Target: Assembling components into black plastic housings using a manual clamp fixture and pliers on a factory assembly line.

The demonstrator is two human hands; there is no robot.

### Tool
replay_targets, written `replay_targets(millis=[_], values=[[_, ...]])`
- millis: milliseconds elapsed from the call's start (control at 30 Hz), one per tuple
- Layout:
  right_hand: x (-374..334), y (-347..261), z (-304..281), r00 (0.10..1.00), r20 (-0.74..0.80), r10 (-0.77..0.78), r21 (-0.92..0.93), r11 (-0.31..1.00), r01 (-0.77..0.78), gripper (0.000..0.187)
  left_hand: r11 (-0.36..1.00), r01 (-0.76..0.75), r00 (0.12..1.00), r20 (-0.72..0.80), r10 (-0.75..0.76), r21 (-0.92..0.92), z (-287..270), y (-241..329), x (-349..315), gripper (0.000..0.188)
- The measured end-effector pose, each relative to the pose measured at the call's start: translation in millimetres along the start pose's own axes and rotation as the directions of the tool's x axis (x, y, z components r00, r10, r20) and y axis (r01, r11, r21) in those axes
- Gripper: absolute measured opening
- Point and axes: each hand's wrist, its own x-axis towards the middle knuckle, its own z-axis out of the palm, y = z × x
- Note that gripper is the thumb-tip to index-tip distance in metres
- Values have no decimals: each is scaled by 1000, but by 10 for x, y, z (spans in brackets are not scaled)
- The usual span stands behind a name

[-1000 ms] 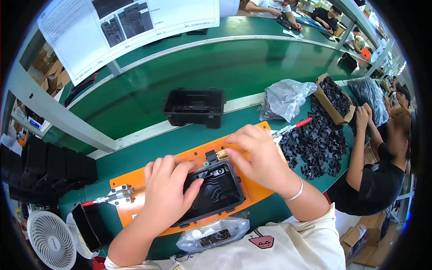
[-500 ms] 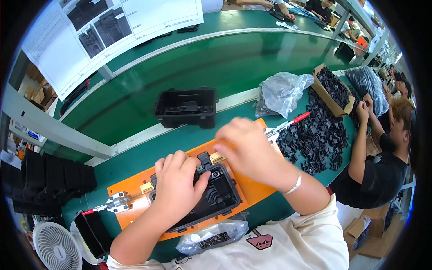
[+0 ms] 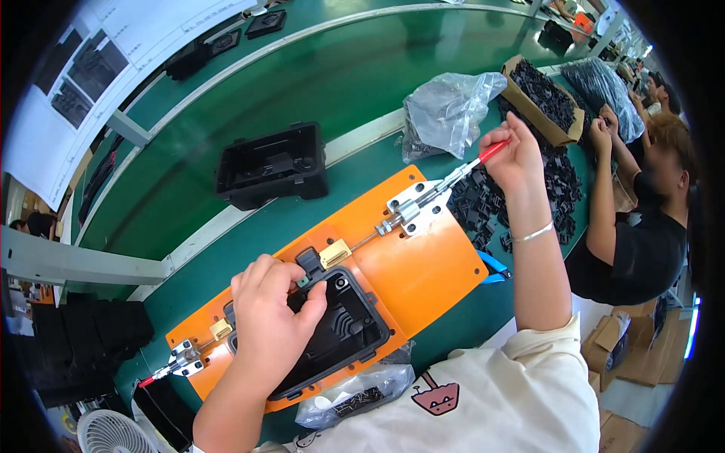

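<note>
My right hand [image 3: 515,155] is raised at the right, its fingers closed round the red handle [image 3: 493,151] of a metal push-pull toggle clamp [image 3: 411,211]. The clamp is bolted to an orange fixture board [image 3: 434,283]; its rod runs to a brass-coloured block [image 3: 334,254] beside a black latch [image 3: 308,261]. In the fixture lies an open black plastic box [image 3: 355,321]. My left hand [image 3: 268,309] grips its far wall near the latch, thumb on the inner side, and covers part of the box. Another red-handled clamp [image 3: 180,361] sits at the board's left end.
Beyond the board stands another black box [image 3: 272,166]. At the right are a clear plastic bag [image 3: 453,109], a carton [image 3: 544,102] of small black parts and a loose heap [image 3: 563,181]. A bag of screws [image 3: 359,400] lies nearest me. A co-worker [image 3: 634,241] sits at the right.
My right hand has moved from beside the brass-coloured block to the right-hand clamp's red handle and taken hold of it. My left hand stays on the box. The view has shifted.
</note>
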Motion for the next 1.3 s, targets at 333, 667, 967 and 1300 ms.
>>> replay_targets(millis=[333,667,967,1300], values=[[-607,154,691,880,308,-361,-304,839,451,28,997,47,998,35,-45,-57,-8,9,-10,27],[-617,181,717,831,335,-444,-325,774,544,28,993,73,997,41,-69,-93,-9,23,6,26],[-612,188,729,826,318,-465,-330,763,557,29,993,74,997,44,-70,-97,-8,26,11,25],[-640,205,744,824,308,-475,-346,751,562,29,993,65,998,31,-63,-102,4,16,5,25]])
